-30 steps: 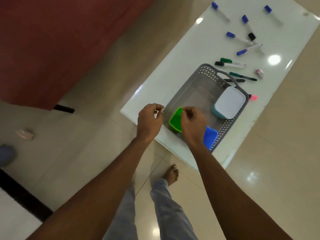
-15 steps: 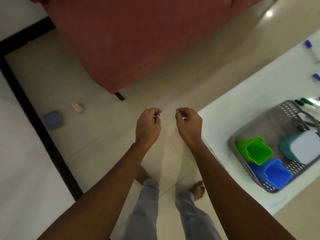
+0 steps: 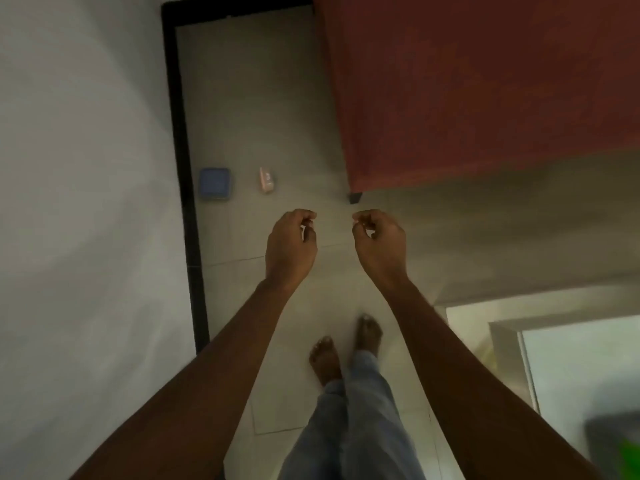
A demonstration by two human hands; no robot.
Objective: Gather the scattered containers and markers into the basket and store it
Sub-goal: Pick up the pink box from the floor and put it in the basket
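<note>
So, from the head camera, both bare arms reach forward over the tiled floor (image 3: 284,98). The left hand (image 3: 291,247) and the right hand (image 3: 379,245) hang level with each other and a little apart, not touching. On each hand the fingers are curled in, with the fingertips drawn close to the thumb. Nothing shows between them (whether something tiny is pinched there cannot be told).

Beyond the hands, at the floor's left edge, a blue square container (image 3: 214,183) lies flat just beside the black skirting strip (image 3: 180,168). A small pinkish object (image 3: 266,180) lies near it on the right, apart from it; its kind is too blurred to tell. A red sofa (image 3: 485,81) fills the upper right, with one dark leg (image 3: 355,197) standing on the floor.

Below the hands are two bare feet (image 3: 325,358) and pale blue trouser legs (image 3: 346,427).

At the right, a corner of the white tabletop (image 3: 571,348) comes into view. On it, cut off by the lower right corner of the picture, sits the grey basket (image 3: 609,434), badly blurred, with a patch of green container (image 3: 632,460) inside it. Both hands are well apart from the basket.
</note>
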